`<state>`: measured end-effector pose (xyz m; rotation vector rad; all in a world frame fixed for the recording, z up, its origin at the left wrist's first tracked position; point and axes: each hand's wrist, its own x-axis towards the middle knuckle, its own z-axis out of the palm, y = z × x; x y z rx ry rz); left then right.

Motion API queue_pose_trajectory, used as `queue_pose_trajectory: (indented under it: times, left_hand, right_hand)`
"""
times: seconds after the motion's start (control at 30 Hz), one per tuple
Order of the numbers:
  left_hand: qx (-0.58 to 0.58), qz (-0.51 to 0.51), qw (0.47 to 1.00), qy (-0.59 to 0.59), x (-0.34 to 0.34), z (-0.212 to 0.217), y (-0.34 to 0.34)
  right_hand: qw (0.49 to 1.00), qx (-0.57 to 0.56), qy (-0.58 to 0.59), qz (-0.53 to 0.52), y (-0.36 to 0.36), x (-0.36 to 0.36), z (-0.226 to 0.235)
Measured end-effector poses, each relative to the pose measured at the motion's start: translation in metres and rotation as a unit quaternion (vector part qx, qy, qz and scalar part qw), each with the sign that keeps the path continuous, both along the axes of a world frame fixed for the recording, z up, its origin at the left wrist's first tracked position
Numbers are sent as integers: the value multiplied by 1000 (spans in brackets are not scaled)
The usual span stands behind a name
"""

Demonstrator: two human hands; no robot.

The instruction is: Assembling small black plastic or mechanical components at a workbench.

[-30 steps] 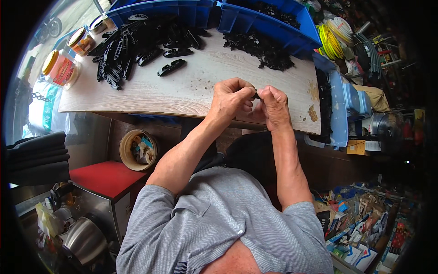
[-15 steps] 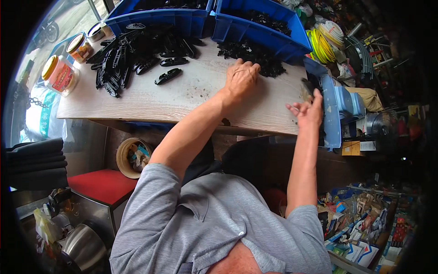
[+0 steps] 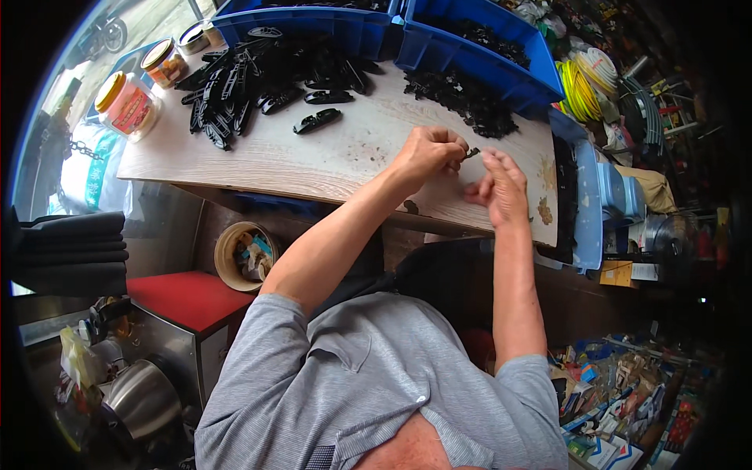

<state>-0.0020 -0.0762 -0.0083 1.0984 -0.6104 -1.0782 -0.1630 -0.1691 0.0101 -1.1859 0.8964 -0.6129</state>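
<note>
My left hand (image 3: 429,159) is closed in a pinch over the table's near right part. A small black plastic piece (image 3: 471,153) sticks out from its fingertips. Facing it is my right hand (image 3: 503,188), fingers curled but apart from the thumb, its fingertips close to the piece and holding nothing I can see. Beyond both hands lies a heap of small black plastic pieces (image 3: 462,100). Farther left is a pile of long, curved black plastic parts (image 3: 235,86), with one single curved part (image 3: 318,120) lying in front of it.
Two blue bins (image 3: 313,27) (image 3: 478,59) stand along the table's back. At the right edge, a blue tray (image 3: 587,204) contains black parts. Two lidded jars (image 3: 129,110) (image 3: 164,66) stand at the far left. Below the table is a bucket (image 3: 222,262) of scraps.
My right hand has come left from the blue tray, where a dark blurred part showed beside it. My left hand has drawn back from the small-piece heap with a piece. The view has shifted slightly.
</note>
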Motion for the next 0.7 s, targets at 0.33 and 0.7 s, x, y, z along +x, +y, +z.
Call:
queue_pose_trajectory:
  times: [0.33,0.7]
  left_hand:
    - [-45,-5,992,120,-30,-6,19]
    - [-57,7,982,181,-24,-6,24]
  right_hand:
    - [994,-93,-46,26,12,6,-12]
    - [994,-73,-76,43,22,10,-6]
